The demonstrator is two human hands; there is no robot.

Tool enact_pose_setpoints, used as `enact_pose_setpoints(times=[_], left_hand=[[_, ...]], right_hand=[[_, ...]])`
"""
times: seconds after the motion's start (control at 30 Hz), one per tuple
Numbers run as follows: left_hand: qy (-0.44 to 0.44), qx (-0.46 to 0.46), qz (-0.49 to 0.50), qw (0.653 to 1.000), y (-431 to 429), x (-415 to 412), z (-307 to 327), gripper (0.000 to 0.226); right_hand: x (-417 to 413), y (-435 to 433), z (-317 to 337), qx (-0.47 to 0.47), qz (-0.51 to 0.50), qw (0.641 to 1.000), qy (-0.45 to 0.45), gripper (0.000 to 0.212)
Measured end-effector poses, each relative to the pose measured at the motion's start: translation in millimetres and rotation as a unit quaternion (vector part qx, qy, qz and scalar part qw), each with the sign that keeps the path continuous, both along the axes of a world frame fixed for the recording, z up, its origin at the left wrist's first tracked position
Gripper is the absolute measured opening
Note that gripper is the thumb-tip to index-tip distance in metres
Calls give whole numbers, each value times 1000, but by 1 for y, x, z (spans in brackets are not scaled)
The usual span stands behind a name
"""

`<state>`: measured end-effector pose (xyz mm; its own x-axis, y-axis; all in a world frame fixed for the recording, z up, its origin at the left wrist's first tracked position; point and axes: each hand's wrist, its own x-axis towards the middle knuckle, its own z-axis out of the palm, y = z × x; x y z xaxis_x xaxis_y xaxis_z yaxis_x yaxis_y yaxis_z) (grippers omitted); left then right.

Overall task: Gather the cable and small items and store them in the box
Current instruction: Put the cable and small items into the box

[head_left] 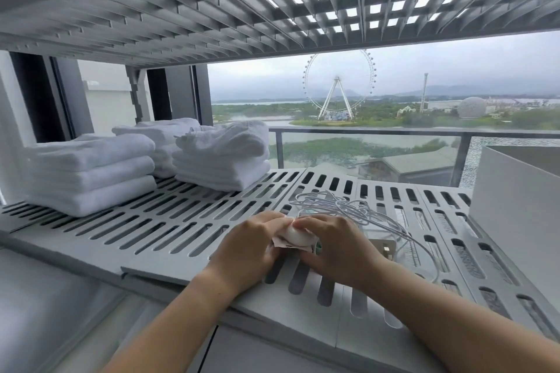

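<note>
On the slotted white shelf, my left hand and my right hand meet around a small pile of items: a white rounded object resting on pinkish paper slips. Both hands have their fingers closed on this pile. Just behind and to the right of my hands lies a tangled white cable, with a loop trailing toward the shelf's front. A white charger plug lies beside my right wrist. The white box stands at the right end of the shelf, its top open.
Three stacks of folded white towels fill the left and back of the shelf. Another slotted shelf hangs close overhead. Behind the shelf is a window with a glass balcony rail.
</note>
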<state>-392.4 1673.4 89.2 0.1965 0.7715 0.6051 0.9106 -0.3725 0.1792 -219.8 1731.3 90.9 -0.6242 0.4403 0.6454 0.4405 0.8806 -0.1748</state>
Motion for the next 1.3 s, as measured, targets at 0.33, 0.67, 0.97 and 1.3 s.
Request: enact_pose_setpoints(times=[0.33, 0.67, 0.97, 1.3], left_hand=[[-20, 90, 18, 996, -7, 22, 27, 35], [-28, 215, -38, 975, -7, 120, 83, 40], [-72, 269, -124, 952, 14, 273, 122, 39], [-26, 207, -178, 962, 40, 377, 132, 33]], right_hand=[[19, -13, 33, 81, 16, 996, 44, 38], [117, -39, 96, 172, -49, 981, 78, 36], [267, -56, 139, 201, -138, 965, 92, 33], [383, -29, 140, 158, -152, 974, 50, 31]])
